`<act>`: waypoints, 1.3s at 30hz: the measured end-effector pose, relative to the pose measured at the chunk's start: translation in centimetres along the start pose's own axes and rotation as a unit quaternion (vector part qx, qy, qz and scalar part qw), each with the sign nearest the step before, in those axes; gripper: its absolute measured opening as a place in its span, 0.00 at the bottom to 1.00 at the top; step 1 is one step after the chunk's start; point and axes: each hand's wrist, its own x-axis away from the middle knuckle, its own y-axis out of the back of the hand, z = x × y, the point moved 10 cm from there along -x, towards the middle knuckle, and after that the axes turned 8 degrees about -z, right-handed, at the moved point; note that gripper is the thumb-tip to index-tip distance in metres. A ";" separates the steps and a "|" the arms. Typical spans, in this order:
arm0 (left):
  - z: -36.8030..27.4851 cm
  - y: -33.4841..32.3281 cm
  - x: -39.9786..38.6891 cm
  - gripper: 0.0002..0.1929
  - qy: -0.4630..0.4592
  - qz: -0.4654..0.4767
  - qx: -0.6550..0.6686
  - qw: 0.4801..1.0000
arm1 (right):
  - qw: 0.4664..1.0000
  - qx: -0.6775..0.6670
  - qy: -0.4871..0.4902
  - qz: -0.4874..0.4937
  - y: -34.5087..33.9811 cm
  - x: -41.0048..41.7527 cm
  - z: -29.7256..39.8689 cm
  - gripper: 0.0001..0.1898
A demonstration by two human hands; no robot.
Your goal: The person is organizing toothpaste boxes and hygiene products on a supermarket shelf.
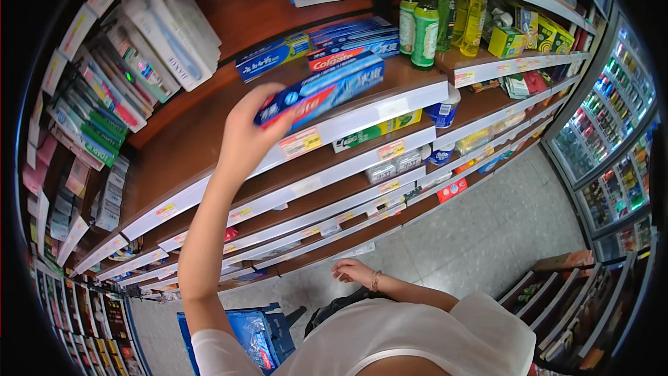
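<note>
My left hand point(255, 120) reaches over the upper shelf and grips the left end of a blue and red Colgate toothpaste box point(339, 89). The box is tilted, its far end raised toward the right, above the shelf's front edge. Behind it, several more toothpaste boxes point(355, 36) lie stacked on the same shelf. A blue and yellow toothpaste box point(274, 57) stands to their left at the back. Low by my waist, my right hand point(352, 270) hangs with loosely curled fingers and nothing in it. A beaded bracelet point(375, 281) circles that wrist.
Green glass bottles point(425, 26) stand right of the toothpaste stacks. Packaged toothbrushes point(162, 36) hang at the left. White price rails point(386, 107) edge the shelves. A blue plastic crate point(235, 329) holding packages sits by my left side. Glass-door coolers point(600, 109) line the right.
</note>
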 end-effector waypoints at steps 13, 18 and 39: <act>3.9 -11.5 -7.1 0.18 -0.092 -0.011 -0.249 0.964 | 0.989 -0.129 0.007 -0.068 8.4 1.0 -0.3 0.08; 4.2 -13.1 -7.1 0.20 -0.109 0.007 -0.137 0.984 | 0.991 -0.118 0.011 -0.068 9.0 0.8 0.7 0.08; 4.6 -4.9 -4.7 0.29 0.019 -0.148 -0.049 0.988 | 0.998 -0.063 -0.007 -0.011 7.1 0.9 0.9 0.08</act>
